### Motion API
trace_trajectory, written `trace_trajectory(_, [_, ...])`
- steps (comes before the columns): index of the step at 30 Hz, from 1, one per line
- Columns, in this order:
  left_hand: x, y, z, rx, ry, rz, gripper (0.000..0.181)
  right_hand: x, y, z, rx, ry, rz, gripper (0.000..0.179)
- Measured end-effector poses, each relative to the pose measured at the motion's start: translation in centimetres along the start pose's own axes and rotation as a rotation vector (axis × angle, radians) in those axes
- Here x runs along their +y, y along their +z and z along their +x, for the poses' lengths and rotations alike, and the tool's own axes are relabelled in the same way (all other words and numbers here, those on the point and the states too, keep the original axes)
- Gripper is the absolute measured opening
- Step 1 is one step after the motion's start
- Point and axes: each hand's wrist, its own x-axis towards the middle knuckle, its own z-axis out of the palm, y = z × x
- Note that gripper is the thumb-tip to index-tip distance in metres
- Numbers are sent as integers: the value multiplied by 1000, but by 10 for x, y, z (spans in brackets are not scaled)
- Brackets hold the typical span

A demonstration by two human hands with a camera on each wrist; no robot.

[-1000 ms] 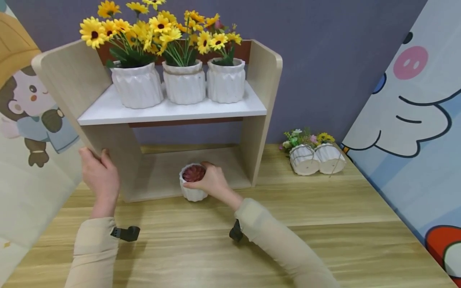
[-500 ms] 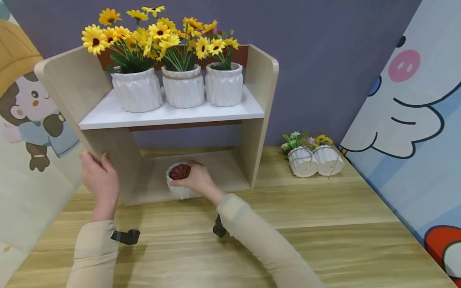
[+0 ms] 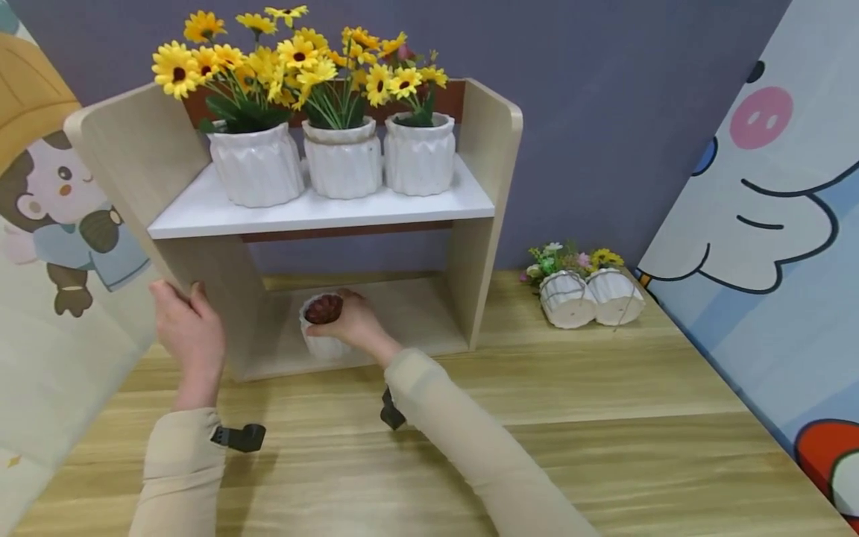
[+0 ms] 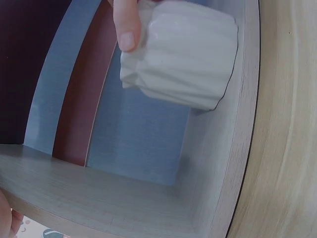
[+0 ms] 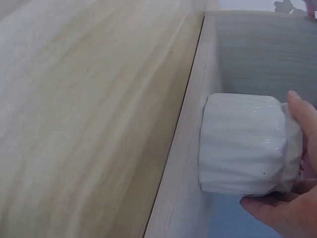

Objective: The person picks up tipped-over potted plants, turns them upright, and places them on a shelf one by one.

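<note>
My right hand grips a small white fluted pot by its rim, thumb on one side and fingers on the other. A dark red succulent fills the pot's top. The pot is on the lower board of a wooden shelf, left of its middle. In the right wrist view the ceramic pot has its base against the board near the front edge. My left hand holds the front edge of the shelf's left side panel, with the thumb on the near side.
Three white pots of yellow flowers, the middle one among them, stand on the white upper shelf. Two more flower pots lie on their sides on the wooden table, right of the shelf. A grey wall rises behind.
My right hand has moved the succulent pot leftward and farther back onto the lower board, from its front edge. My left hand has kept its hold on the side panel.
</note>
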Motion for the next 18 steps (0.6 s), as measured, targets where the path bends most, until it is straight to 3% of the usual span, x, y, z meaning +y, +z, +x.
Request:
trace_trajectory(7, [0,2,0,-10,-4,1,40,-5,3,10,5,42,-36,85])
trace_trajectory(18, [1,3,0,5,-12,0,40,-12,11,21,25,59,8,74])
